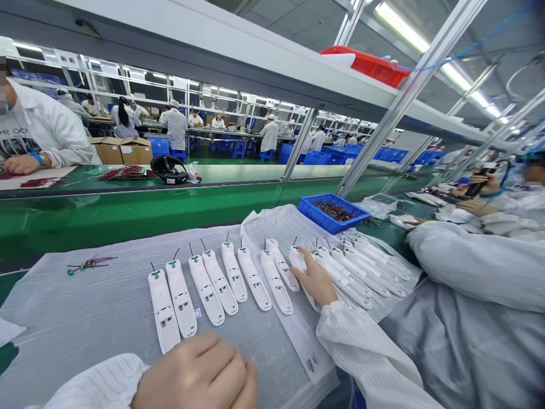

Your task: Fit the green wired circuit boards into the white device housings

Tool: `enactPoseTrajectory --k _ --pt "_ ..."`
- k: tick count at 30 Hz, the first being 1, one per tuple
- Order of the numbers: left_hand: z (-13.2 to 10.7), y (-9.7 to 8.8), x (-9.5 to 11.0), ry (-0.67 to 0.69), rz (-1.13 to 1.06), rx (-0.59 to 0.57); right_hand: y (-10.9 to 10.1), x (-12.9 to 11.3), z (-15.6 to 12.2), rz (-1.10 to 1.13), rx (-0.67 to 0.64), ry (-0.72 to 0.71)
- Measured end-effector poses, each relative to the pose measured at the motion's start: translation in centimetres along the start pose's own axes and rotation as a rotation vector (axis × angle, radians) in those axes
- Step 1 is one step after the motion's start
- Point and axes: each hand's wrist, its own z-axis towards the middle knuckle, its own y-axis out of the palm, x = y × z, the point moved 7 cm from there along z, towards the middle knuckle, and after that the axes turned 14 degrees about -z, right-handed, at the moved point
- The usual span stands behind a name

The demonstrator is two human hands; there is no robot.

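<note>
Long white plastic housings lie in a row on the sheeted bench, each with a small green part and a dark red wire at its far end. My right hand is over one white plastic housing right of the middle, thumb and forefinger around its far end. Close to the camera, my left hand is closed, knuckles up, just below the near ends of the leftmost housings. Its fingertips are hidden, and anything inside it does not show. A loose bunch of red wires with green ends rests at the left.
A blue bin full of small wired parts stands behind the row. White foam sheeting covers the bench. A co-worker's sleeve comes close on the right. Metal posts and a shelf rise behind the bench.
</note>
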Motion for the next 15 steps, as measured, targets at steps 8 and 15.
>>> enactPoseTrajectory --k 8,15 --pt "-1.2 1.7 -0.2 0.074 0.059 -0.115 0.6 -1.8 0.7 -0.205 0.064 -0.051" --pt "-1.0 1.0 0.2 0.144 0.065 -0.099 0.4 -2.2 0.0 -0.306 0.125 -0.063"
